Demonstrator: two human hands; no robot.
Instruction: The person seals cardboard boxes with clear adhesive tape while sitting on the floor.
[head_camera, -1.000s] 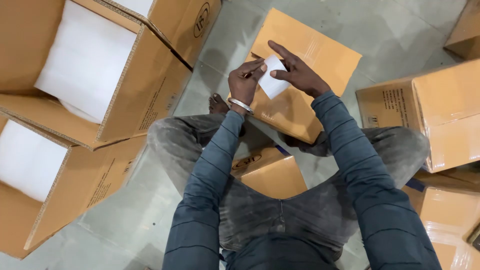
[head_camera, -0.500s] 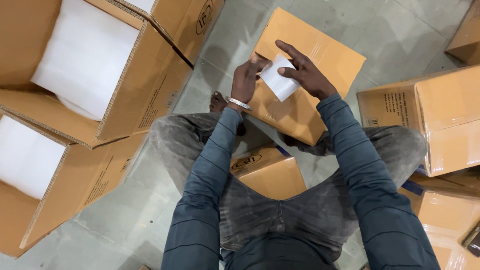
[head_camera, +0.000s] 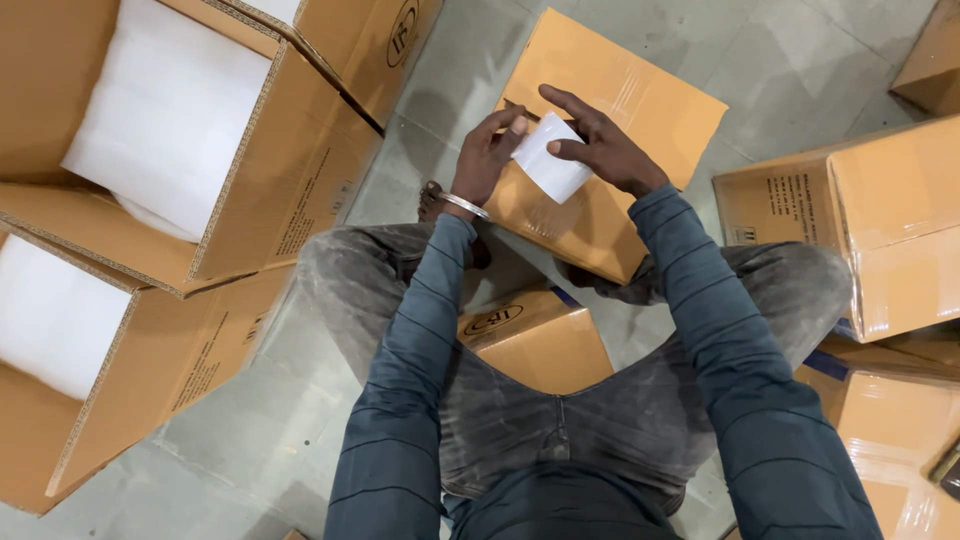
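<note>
A small white label (head_camera: 553, 160) is pinched between both hands above a sealed, taped cardboard box (head_camera: 640, 100) that lies on the floor in front of my knees. My left hand (head_camera: 488, 150), with a metal bangle on its wrist, grips the label's left edge. My right hand (head_camera: 600, 148) holds its right side, fingers spread over the top. I sit on a low cardboard box (head_camera: 535, 340) between my legs.
Two large open cartons (head_camera: 290, 190) with white foam inside stand at the left. More sealed cartons (head_camera: 880, 220) are stacked at the right. Grey tiled floor (head_camera: 800, 50) lies beyond the box.
Both hands with the label have shifted slightly right and up over the box; the right hand's fingers have spread further across the label.
</note>
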